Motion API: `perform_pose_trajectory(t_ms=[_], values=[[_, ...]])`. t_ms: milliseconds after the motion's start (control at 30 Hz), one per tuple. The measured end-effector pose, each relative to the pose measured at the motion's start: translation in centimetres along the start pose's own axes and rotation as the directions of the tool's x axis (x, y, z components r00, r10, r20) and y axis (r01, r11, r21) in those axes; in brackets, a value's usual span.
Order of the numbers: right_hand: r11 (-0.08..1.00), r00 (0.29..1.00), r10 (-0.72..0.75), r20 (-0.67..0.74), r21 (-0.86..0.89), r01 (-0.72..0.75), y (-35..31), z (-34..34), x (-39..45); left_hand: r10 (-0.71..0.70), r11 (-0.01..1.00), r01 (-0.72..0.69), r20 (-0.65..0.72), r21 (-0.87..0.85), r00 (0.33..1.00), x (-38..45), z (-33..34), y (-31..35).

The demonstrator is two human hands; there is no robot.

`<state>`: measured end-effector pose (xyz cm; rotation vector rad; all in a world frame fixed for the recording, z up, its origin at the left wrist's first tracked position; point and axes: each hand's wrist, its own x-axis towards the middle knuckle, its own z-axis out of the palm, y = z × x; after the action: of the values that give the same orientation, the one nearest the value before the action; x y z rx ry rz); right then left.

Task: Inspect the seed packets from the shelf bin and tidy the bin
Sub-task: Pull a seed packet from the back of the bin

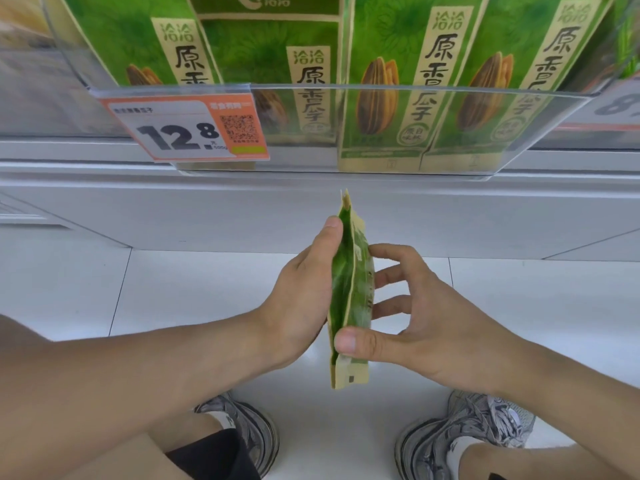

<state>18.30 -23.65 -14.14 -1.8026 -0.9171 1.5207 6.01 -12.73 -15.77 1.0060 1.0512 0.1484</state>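
A green and tan seed packet (349,292) is held edge-on between both hands, below the shelf. My left hand (304,289) grips its left side, thumb along the upper edge. My right hand (415,317) pinches it from the right, thumb on the lower end and fingertips on the far face. Above, a clear plastic shelf bin (346,161) holds several matching green seed packets (381,81) standing upright in a row.
An orange and white price tag (183,128) reading 12.8 hangs on the bin's front left. The white shelf base (207,209) runs below the bin. Under the hands are white floor tiles and my two grey sneakers (460,441).
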Motion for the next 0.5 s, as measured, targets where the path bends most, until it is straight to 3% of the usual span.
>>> perform_pose_trajectory(t_ms=[167, 300, 500], values=[[0.988, 0.992, 0.030, -0.126, 0.154, -0.010, 0.0, -0.1, 0.2, 0.095, 0.989, -0.102, 0.071, 0.110, 0.993, -0.2, 0.1, -0.1], [0.998, 0.959, 0.020, -0.283, 0.055, -0.004, 0.2, -1.1, 0.9, 0.122, 0.984, -0.131, 0.074, 0.120, 0.990, 0.3, -0.6, 0.2], [0.981, 0.959, 0.041, -0.280, 0.194, 0.014, 0.1, -2.2, 1.6, 0.146, 0.967, -0.148, 0.025, 0.207, 0.989, 0.9, -1.4, -0.1]])
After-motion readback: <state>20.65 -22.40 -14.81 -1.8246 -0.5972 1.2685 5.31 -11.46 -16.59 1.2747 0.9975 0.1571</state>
